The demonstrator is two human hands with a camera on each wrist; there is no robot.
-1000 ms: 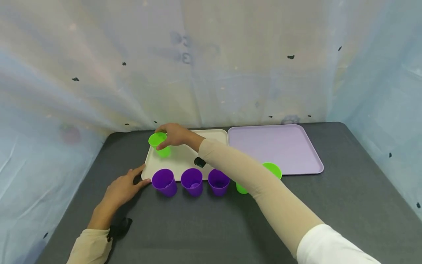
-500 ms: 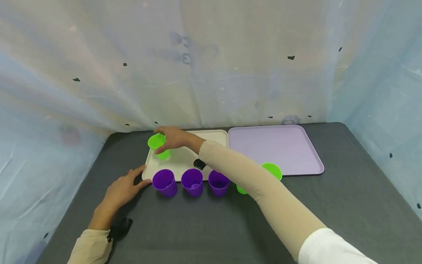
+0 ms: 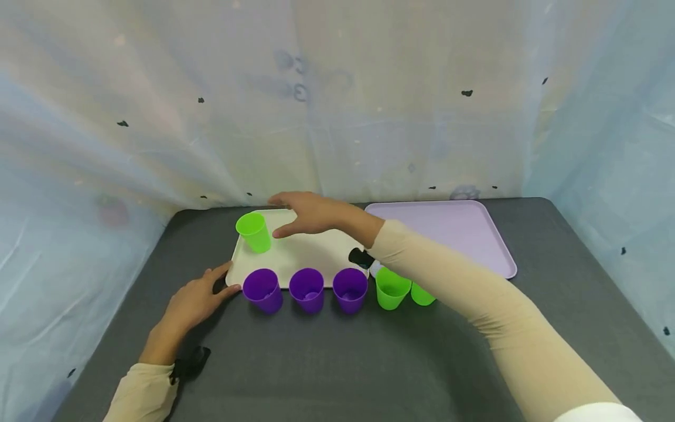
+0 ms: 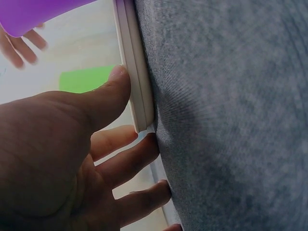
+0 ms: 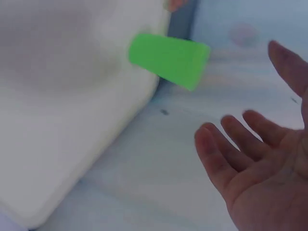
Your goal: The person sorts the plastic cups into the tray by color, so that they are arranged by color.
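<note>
On the far left of the cream tray a green cup stands upright. My right hand is just to its right, above the tray, fingers spread and apart from the cup; the right wrist view also shows a gap between the hand and the green cup. With thumb and fingers, my left hand holds the tray's near left corner. In the left wrist view the thumb of that hand lies against the rim of the tray.
Three purple cups stand in a row along the tray's front edge. Two more green cups continue the row, one partly behind the right sleeve. A lilac tray adjoins the cream one on the right. A curtain hangs behind the table.
My right hand has let go of the green cup and drawn back to the right. The cup now stands by itself on the cream tray. The left hand has stayed in place.
</note>
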